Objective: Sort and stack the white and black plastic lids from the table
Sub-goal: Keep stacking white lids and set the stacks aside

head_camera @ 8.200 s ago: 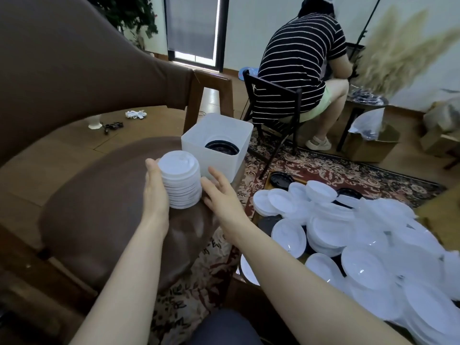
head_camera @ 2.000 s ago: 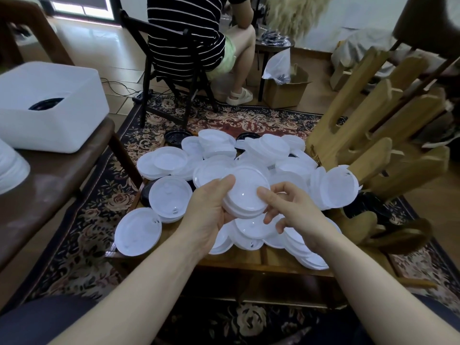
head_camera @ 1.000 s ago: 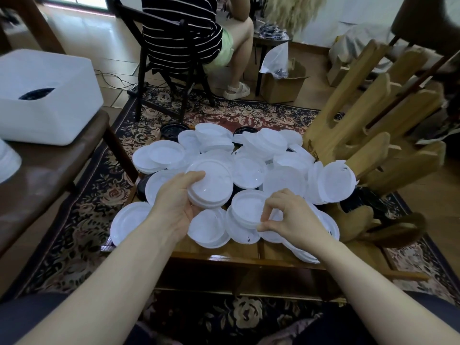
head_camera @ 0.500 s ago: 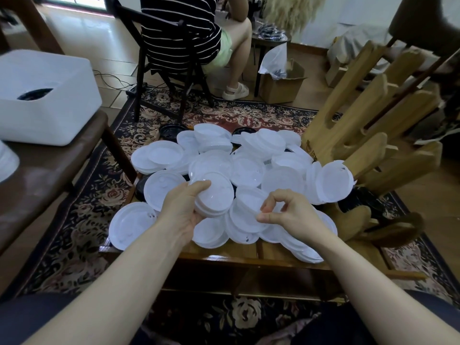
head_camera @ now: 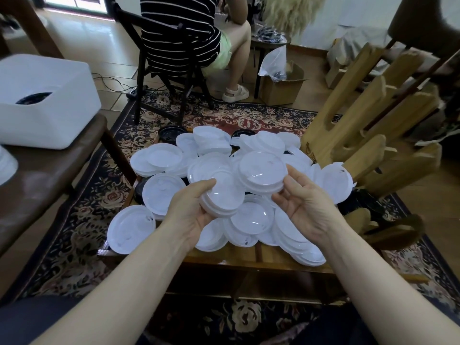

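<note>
While a small stack of white lids (head_camera: 222, 192) is clasped in the left hand (head_camera: 189, 210), another white stack (head_camera: 261, 174) is pinched by the right hand (head_camera: 306, 202) above the lid-strewn worktop (head_camera: 249, 257).

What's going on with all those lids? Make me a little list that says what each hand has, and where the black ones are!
left hand: holds a small stack of white lids
right hand: holds another stack of white lids, thumb and fingers at its rim
loose lids: a heap of white lids covers the wooden table
black lids: few; one black lid at the table's far edge, most others half hidden under white ones
white bin: on a brown seat to the left, something dark inside
</note>
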The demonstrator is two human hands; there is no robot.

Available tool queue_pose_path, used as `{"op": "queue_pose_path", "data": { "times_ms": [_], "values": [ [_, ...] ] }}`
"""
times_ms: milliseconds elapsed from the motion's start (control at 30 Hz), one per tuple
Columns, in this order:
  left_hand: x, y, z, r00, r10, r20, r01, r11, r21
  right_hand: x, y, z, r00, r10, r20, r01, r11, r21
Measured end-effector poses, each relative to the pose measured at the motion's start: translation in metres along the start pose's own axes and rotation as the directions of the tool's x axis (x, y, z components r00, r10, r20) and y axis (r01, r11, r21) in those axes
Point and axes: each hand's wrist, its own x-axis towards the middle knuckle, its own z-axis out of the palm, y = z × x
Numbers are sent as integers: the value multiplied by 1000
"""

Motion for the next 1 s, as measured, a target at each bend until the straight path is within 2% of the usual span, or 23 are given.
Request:
{"op": "queue_pose_path", "data": {
  "times_ms": [133,267,333,467,633,800,900,1000],
  "values": [
    [-3,-2,5,997,22,76,-19,999,-32,-4,3,9,997,15,78,-13,999,-33],
    [-4,-3,9,989,32,141,-23,998,-62,-9,6,14,986,-45,158,94,943,-319],
    [-4,-3,8,988,33,148,-24,998,-65,-11,6,15,987,-64,147,120,903,-412],
    [-6,-4,8,985,35,170,-27,998,-50,-11,8,15,994,-53,96,93,870,-484],
    [-5,-5,8,986,19,167,-8,998,-64,-9,12,14,989,-114,96,149,706,-692],
    [-2,-6,7,982,10,191,-1,999,-47,-9,7,12,988,-27,152,135,629,-766],
    [-5,-7,8,965,8,263,-7,1000,-3,-8,7,10,987,-36,155,148,567,-810],
    [-8,-7,9,963,45,266,-73,993,95,-10,8,9,984,-31,177,166,528,-833]
  ]
}}
